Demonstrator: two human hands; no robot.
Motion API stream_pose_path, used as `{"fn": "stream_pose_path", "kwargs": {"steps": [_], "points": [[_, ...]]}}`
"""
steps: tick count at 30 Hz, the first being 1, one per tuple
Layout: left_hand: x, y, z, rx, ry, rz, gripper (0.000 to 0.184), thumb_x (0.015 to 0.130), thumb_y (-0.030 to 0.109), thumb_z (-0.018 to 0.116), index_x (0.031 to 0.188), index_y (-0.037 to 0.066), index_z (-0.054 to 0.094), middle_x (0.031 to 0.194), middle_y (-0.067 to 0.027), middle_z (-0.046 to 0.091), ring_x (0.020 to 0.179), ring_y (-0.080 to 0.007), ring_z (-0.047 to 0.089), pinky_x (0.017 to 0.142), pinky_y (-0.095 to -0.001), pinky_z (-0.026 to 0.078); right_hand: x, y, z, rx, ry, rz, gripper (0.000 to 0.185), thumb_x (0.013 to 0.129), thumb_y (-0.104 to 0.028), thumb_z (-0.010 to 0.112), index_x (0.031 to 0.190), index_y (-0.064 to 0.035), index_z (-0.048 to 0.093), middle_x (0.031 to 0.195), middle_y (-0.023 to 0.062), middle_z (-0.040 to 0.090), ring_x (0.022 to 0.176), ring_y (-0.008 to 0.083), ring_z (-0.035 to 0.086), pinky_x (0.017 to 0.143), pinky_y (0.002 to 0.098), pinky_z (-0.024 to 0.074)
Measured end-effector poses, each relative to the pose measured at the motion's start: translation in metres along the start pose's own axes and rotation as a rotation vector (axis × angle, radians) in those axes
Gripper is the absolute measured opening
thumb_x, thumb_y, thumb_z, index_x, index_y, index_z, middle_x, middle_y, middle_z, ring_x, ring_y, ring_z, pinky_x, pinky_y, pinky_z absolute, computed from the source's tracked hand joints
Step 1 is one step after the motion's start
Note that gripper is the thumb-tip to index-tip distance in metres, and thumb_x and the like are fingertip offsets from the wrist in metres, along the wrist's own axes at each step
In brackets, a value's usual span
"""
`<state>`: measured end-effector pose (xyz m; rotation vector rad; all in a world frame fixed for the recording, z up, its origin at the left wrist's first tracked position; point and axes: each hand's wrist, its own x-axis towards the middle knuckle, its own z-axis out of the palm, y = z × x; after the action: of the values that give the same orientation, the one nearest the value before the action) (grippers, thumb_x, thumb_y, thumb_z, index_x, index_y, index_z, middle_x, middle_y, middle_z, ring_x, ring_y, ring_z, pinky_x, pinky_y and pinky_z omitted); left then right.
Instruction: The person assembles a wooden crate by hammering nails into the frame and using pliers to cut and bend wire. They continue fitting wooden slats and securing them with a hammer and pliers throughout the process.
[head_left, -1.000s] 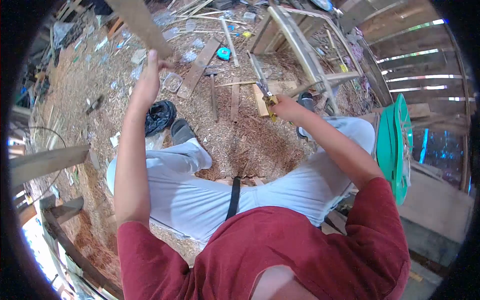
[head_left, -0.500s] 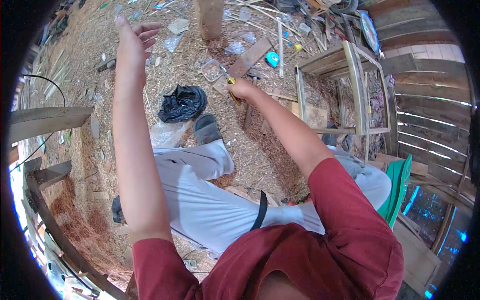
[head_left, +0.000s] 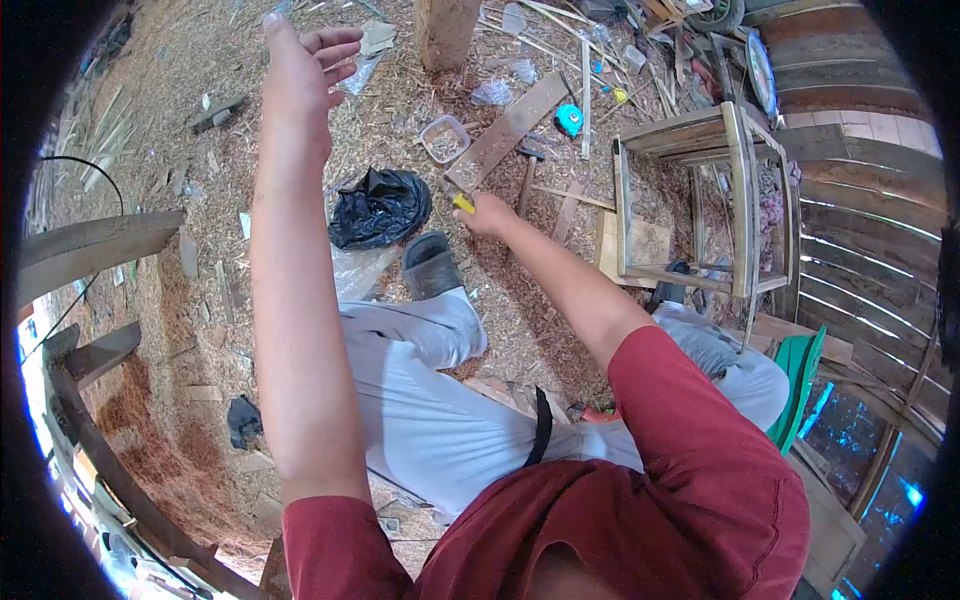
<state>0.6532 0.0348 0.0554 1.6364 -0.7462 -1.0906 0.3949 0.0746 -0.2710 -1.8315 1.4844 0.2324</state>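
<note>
My left hand [head_left: 305, 80] is raised at the upper left with its fingers apart, and nothing shows in it. My right hand [head_left: 490, 215] is closed around a yellow-handled tool [head_left: 463, 203], low over the shavings-covered ground. The tool's working end is too small and blurred to name. Just beyond it a wooden board [head_left: 510, 130] lies aslant, beside a clear plastic tub [head_left: 445, 138] with small bits in it. A turquoise tape measure [head_left: 568, 120] rests right of the board. A dark hammer-like tool [head_left: 527, 160] lies close to my right hand.
A black plastic bag [head_left: 380, 208] sits left of my sandal [head_left: 432, 265]. On the right stands a wooden frame [head_left: 738, 200], near a green plastic chair [head_left: 797, 385]. A wooden post [head_left: 447, 35] rises at the top. Plank walls [head_left: 860, 240] close off the right side.
The view has shifted, so most things appear farther right and lower. My right hand has turned the yellow-handled tool, and its metal end no longer shows clearly. My left hand stays raised.
</note>
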Motion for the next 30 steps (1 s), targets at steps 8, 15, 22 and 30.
{"fn": "stream_pose_path", "kwargs": {"steps": [8,15,22,30], "points": [[0.016,-0.014,0.009,0.008,-0.032,-0.006,0.084,0.104,0.065,0.011,0.125,0.007,0.068,0.128,-0.0131,0.068,0.117,-0.0255,0.060,0.106,-0.0469,0.038,0.048,-0.015,-0.015,0.068,0.166,-0.047,0.033,0.089,-0.028,0.065,0.107,-0.0012,0.071,0.113,0.0215,0.070,0.105,0.0405,0.066,0.093,0.0485,0.0527],[0.023,-0.018,0.013,0.017,-0.025,-0.024,0.083,0.104,0.064,0.012,0.122,0.008,0.070,0.125,-0.0136,0.069,0.113,-0.0255,0.060,0.106,-0.0476,0.038,0.080,-0.037,-0.007,-0.105,0.235,-0.077,0.027,0.087,-0.010,0.058,0.110,0.0011,0.069,0.133,0.0211,0.058,0.113,0.0404,0.063,0.097,0.0493,0.0531],[0.033,-0.024,0.020,-0.012,-0.046,-0.014,0.081,0.105,0.063,0.013,0.115,0.009,0.072,0.117,-0.0100,0.071,0.104,-0.0202,0.059,0.099,-0.0443,0.040,0.090,-0.043,-0.003,-0.234,0.189,-0.194,0.025,0.085,-0.005,0.059,0.106,0.0040,0.069,0.134,0.0230,0.057,0.115,0.0409,0.064,0.096,0.0487,0.0542],[0.029,-0.021,0.030,-0.025,-0.053,-0.001,0.079,0.106,0.061,0.015,0.113,0.008,0.072,0.116,-0.0102,0.072,0.102,-0.0207,0.059,0.096,-0.0425,0.041,0.083,-0.059,-0.007,-0.300,0.105,-0.068,0.025,0.084,-0.005,0.060,0.107,-0.0001,0.071,0.131,0.0213,0.059,0.115,0.0380,0.064,0.096,0.0470,0.0542]]}}
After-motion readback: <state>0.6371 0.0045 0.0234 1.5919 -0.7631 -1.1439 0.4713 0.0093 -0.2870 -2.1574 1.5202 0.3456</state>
